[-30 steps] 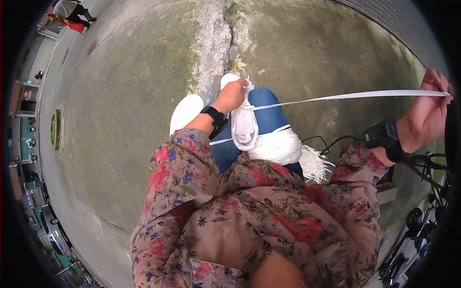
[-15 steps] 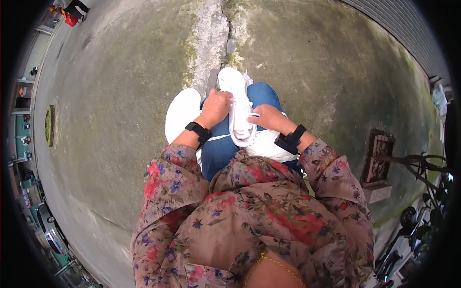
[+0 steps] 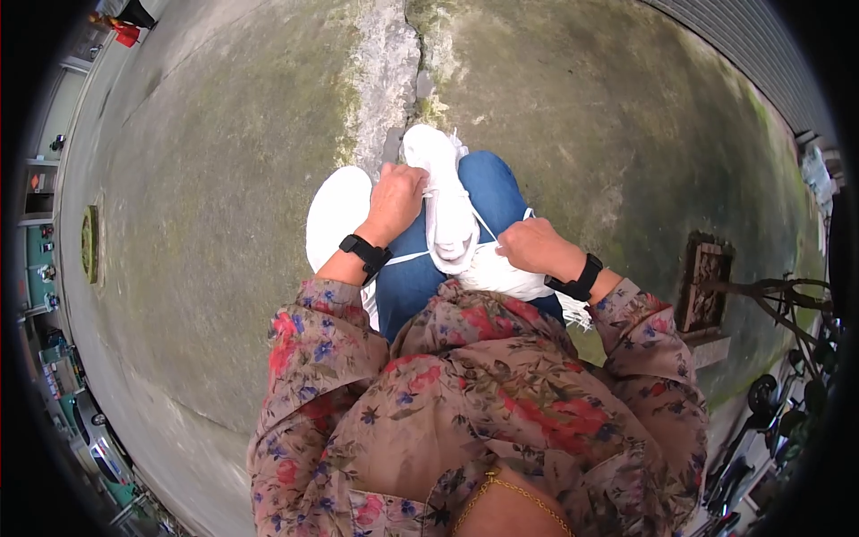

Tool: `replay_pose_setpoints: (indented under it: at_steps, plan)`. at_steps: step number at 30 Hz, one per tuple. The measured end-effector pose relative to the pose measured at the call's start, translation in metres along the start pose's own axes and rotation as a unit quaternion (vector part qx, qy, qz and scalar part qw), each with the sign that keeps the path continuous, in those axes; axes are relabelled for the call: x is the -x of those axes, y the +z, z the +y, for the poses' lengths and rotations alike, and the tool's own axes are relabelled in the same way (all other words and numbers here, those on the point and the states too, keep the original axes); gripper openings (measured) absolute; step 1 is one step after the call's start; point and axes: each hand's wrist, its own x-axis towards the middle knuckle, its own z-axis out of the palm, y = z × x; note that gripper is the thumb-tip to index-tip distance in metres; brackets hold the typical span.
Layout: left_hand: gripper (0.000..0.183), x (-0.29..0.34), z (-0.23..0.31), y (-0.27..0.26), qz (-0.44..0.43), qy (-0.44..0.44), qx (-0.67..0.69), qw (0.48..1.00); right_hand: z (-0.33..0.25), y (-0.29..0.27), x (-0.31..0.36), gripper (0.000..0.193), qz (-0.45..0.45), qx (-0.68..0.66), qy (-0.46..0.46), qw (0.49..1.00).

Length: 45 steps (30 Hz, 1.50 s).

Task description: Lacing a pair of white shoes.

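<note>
White shoe (image 3: 445, 201): laid on the raised, blue-trousered knee (image 3: 488, 192) of the wearer, near the middle of the view. The long axis is set nearly straight away from the body, with the toe at the far end, towards the cracked seam in the concrete ground (image 3: 224, 179), and the heel end nearest the floral shirt (image 3: 465, 394). The sole side cannot be told for certain.

White lace (image 3: 407, 258): a thin strand is seen running from the shoe's near end leftwards, under the left wrist; another short run is seen towards the right hand.

Left hand (image 3: 394, 201): brought in from the lower left, wrist banded in black, palm down. The fingers are curled and closed on the left flank of the shoe.

Right hand (image 3: 530, 246): brought in from the lower right, also banded in black, knuckles up. The fingers are clenched at the shoe's near end, on the lace by all appearance; the grasp itself is hidden beneath the hand.

Second white shoe (image 3: 335, 215): set on the ground just left of the knee.

Bicycle (image 3: 787, 358): partly seen at the right rim.
</note>
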Motion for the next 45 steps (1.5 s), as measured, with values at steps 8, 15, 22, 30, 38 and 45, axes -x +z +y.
replay_pose_setpoints:
  at_steps: [8,15,22,30,38,45]
  plan:
    - [0.025,0.022,0.033,0.001,-0.043,-0.041,-0.112,0.992,0.0,-0.029,-0.018,0.025,0.052,-0.023,0.054,0.997]
    - [0.01,0.023,0.019,0.019,0.017,-0.058,-0.102,0.993,-0.019,-0.004,-0.073,0.019,0.114,-0.153,0.05,0.98]
    - [0.007,0.022,0.019,0.01,-0.005,-0.085,-0.009,0.996,-0.033,0.028,-0.098,0.01,0.236,-0.094,0.054,0.966]
    - [0.012,0.029,0.005,0.017,0.034,-0.109,0.058,0.992,-0.033,0.037,-0.089,0.01,0.206,-0.027,0.011,0.978]
    - [0.009,-0.001,0.004,0.015,-0.067,0.019,-0.031,0.997,-0.02,0.023,-0.05,0.026,0.034,-0.225,0.054,0.972]
    - [0.005,-0.01,0.022,-0.004,-0.07,0.129,-0.228,0.963,-0.01,0.035,-0.051,0.02,-0.014,-0.444,0.131,0.886]
